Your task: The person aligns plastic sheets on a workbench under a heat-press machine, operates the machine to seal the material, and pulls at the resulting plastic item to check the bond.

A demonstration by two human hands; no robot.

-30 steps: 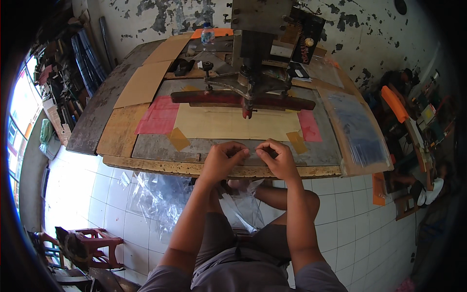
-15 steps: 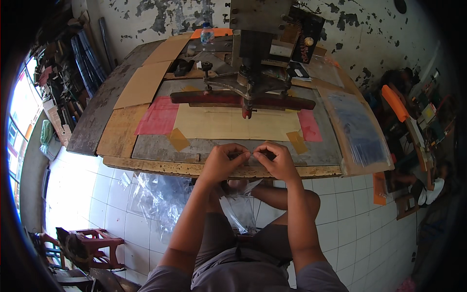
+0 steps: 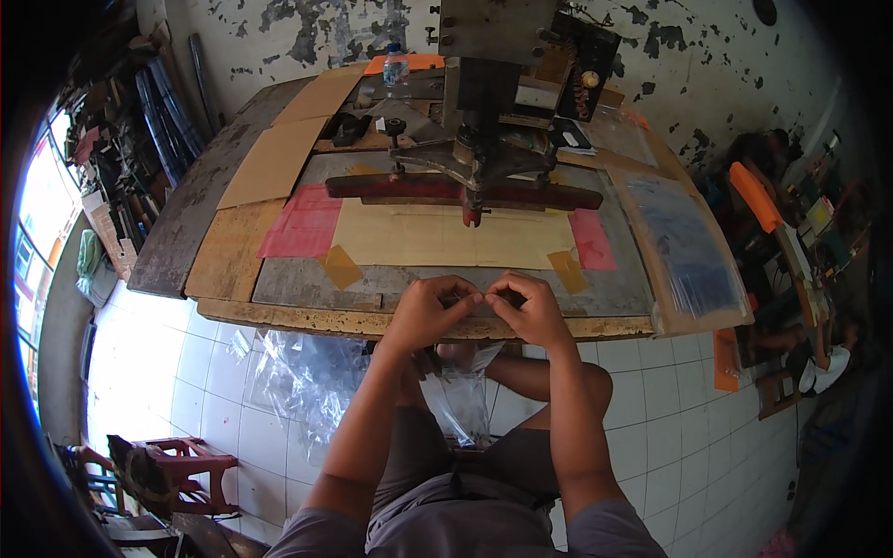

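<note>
Above the front edge of the worktable, my left hand (image 3: 428,312) and my right hand (image 3: 528,309) meet, thumbs and forefingers pinched together, the fingertips almost touching. Whatever is between them is too small or too thin to make out. Below, a clear plastic sheet or bag (image 3: 458,409) hangs between my knees; whether it reaches my fingers I cannot tell. Just beyond my hands lies a pale yellow sheet (image 3: 446,244), with brown tape (image 3: 567,272) at its near corners and pink sheets (image 3: 302,223) beneath its ends. Over its far edge hangs a press head with a long dark red bar (image 3: 549,193).
Clear plastic bags (image 3: 693,251) are stacked on the table's right side. Cardboard pieces (image 3: 270,163) cover the left, and a water bottle (image 3: 395,65) stands at the back. Loose plastic (image 3: 312,381) lies on the floor near a red stool (image 3: 200,474). Another person (image 3: 823,358) is at the far right.
My fingertips have shifted very slightly and drawn a little closer together. At the far right the other person has moved a little.
</note>
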